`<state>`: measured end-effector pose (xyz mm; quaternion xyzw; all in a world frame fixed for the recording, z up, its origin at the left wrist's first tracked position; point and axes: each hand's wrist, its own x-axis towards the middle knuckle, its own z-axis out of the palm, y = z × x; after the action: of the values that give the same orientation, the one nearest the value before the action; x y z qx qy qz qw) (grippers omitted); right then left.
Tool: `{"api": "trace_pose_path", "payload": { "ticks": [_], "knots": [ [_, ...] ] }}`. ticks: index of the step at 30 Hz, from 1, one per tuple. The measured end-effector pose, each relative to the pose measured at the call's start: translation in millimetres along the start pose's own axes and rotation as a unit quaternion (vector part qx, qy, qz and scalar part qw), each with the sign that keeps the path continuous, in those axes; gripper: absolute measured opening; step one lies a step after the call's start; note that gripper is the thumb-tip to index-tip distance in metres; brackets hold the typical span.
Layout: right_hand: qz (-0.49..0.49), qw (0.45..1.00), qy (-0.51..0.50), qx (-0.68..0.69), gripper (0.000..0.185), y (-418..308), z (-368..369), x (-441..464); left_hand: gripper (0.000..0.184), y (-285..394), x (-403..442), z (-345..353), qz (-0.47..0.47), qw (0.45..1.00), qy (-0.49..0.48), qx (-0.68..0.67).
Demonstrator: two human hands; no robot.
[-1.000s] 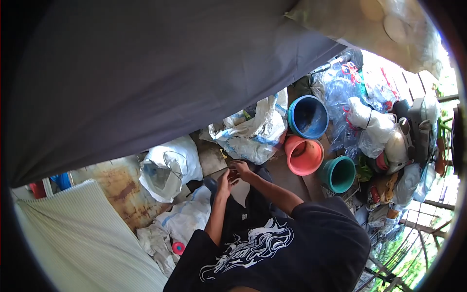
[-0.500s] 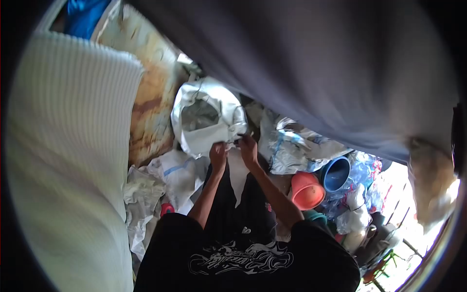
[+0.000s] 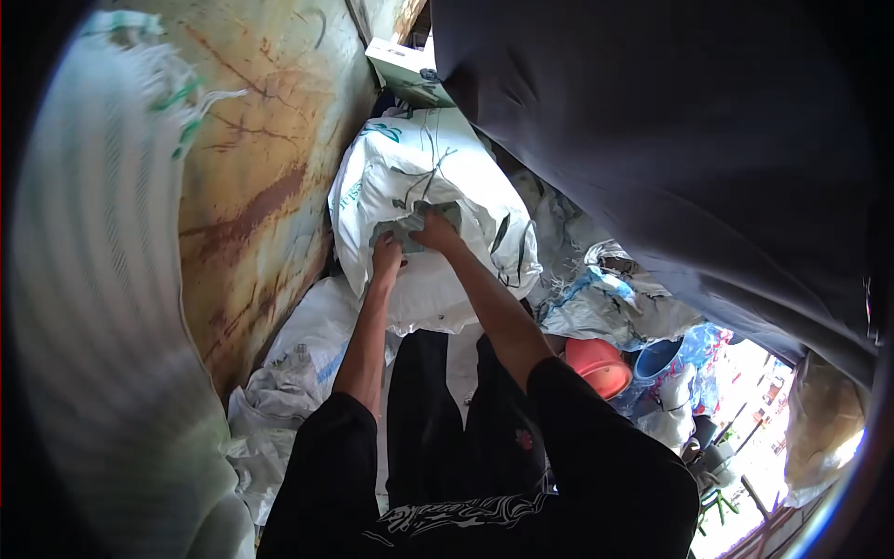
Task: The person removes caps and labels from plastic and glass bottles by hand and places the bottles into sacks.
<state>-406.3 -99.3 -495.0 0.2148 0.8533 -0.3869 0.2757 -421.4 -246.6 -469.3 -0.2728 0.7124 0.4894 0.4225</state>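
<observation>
A bulging white woven sack (image 3: 428, 293) stands in front of my legs, its mouth facing me and showing greyish see-through plastic (image 3: 449, 214) inside. My left hand (image 3: 386, 256) is at the left part of the opening, fingers curled; what lies between them cannot be made out. Just right of it and slightly higher, my right hand (image 3: 433, 229) reaches into the mouth with bent fingers closed on the greyish plastic. Its fingertips are partly hidden. Dark cords (image 3: 424, 172) lie over the upper side of the sack.
A rust-stained panel (image 3: 251, 186) rises on the left beside hanging white ribbed fabric (image 3: 102, 307). Dark cloth (image 3: 689, 140) hangs low at upper right. Crumpled sacks (image 3: 615, 303), a red bucket (image 3: 596, 366) and a blue bucket (image 3: 657, 359) sit right. A box (image 3: 410, 70) is behind the sack.
My hands have moved up and forward from the sack's near rim into its opening. The view has shifted, and the sack now appears larger, with its mouth turned toward me.
</observation>
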Motion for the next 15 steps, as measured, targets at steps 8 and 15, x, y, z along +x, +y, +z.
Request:
{"api": "trace_pose_path", "payload": {
  "ticks": [8,15],
  "knots": [
    [0.001,0.995,-0.079,-0.062,0.022,10,10,-15,0.049,-17,-12,5,-0.009,0.997,-0.005,-0.082],
    [-0.01,0.829,-0.227,0.511,0.041,-3,-102,-130,0.055,27,-58,-1,0.032,0.965,-0.19,-0.178]
  ]
}}
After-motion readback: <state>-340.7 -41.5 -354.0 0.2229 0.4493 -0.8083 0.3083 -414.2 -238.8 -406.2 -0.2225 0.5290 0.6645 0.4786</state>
